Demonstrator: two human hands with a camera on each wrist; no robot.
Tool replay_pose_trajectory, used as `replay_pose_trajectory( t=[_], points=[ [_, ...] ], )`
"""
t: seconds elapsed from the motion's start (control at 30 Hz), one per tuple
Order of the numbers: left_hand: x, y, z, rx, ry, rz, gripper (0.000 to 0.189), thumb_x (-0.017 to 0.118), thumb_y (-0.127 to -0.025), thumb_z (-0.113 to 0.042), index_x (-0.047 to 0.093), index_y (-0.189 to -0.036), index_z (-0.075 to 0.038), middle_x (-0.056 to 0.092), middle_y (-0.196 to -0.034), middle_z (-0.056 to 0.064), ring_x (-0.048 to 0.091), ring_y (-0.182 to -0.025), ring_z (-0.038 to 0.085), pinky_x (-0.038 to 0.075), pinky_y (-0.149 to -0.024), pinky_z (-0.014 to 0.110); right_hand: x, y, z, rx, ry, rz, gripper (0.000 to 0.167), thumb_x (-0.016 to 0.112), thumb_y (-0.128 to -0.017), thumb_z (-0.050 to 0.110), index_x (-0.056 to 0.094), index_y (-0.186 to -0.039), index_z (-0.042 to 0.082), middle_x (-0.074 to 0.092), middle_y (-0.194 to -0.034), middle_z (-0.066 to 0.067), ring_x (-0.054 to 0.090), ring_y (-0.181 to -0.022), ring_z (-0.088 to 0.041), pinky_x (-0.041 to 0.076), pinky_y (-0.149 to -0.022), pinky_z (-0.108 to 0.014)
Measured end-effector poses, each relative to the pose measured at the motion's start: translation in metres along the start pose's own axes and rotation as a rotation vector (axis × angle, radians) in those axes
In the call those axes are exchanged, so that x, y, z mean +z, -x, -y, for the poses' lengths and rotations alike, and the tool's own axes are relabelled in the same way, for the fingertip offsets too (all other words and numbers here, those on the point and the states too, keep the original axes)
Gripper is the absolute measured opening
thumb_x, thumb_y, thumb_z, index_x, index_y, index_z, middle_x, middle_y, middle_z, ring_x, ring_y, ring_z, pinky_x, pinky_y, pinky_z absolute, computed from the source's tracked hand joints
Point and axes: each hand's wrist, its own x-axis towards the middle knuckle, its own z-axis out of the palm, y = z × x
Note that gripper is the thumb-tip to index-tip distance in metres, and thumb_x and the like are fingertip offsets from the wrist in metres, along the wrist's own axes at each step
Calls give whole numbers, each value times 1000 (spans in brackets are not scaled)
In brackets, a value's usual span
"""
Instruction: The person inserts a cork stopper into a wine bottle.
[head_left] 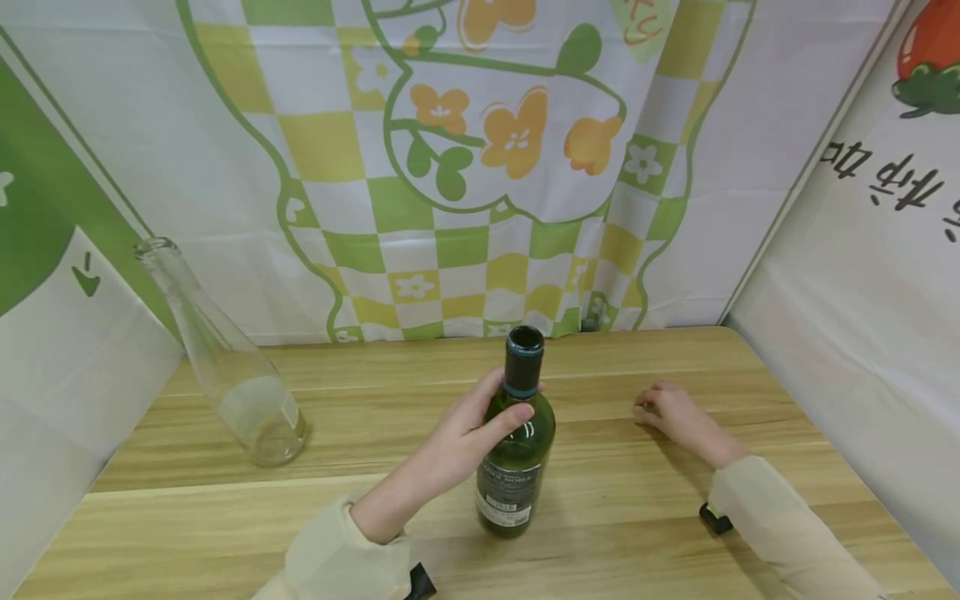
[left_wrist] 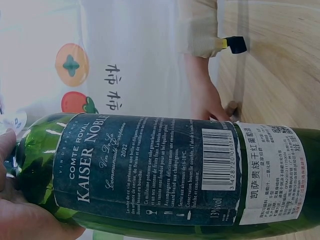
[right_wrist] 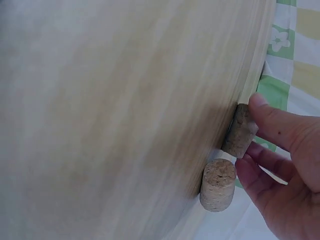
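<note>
Gripping the green bottle by its shoulder, the left hand holds it upright near the middle of the wooden table, while the right hand, farther right, pinches one cork between thumb and fingers, a second cork just beside it.

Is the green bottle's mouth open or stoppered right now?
It looks open: in the head view, the green bottle's mouth shows a dark hollow inside its rim, with no stopper visible.
</note>
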Motion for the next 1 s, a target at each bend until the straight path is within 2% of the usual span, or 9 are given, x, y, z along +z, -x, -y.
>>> replay_pose_trajectory(
  t=[0.23, 0.43, 0.6, 0.7, 1.0],
  points=[
    [0, 0, -1, 15, -2, 4, 37, 48, -95, -29, 45, -127, -11, 52, -127, 9, 52, -111, 21, 43, -90, 42, -2, -1, 2, 68, -47, 56, 13, 69, -79, 12, 65, -84, 1, 61, -80, -5, 57, -76, -22, 48, -68, -39],
    [0, 0, -1, 11, -8, 5, 37, 49, -95, -28, 45, -127, -11, 52, -127, 9, 52, -111, 22, 43, -90, 42, -5, -3, 12, 100, -64, 36, 23, 66, -83, 13, 64, -95, -6, 63, -87, -13, 60, -79, -25, 49, -71, -41],
    [0, 0, -1, 17, -15, -4, 37, 49, -95, -27, 45, -127, -10, 53, -126, 9, 52, -111, 22, 42, -91, 43, -12, -9, 25, 105, -118, 23, 21, 66, -83, 11, 64, -95, -6, 63, -82, -9, 58, -73, -19, 49, -66, -34],
    [0, 1, -1, 3, -10, -4, 36, 49, -95, -27, 46, -127, -12, 52, -127, 7, 52, -111, 21, 43, -90, 42, -18, -13, 34, 113, -158, -9, 22, 66, -82, 11, 63, -96, -7, 63, -82, -8, 59, -73, -19, 49, -64, -32],
    [0, 1, -1, -2, -17, -10, 34, 50, -95, -26, 46, -126, -12, 54, -126, 5, 53, -111, 18, 43, -90, 40, -48, -22, 66, 131, -283, -142, 28, 62, -85, 6, 58, -106, -13, 63, -91, -20, 63, -80, -29, 52, -67, -35]
  ],
)
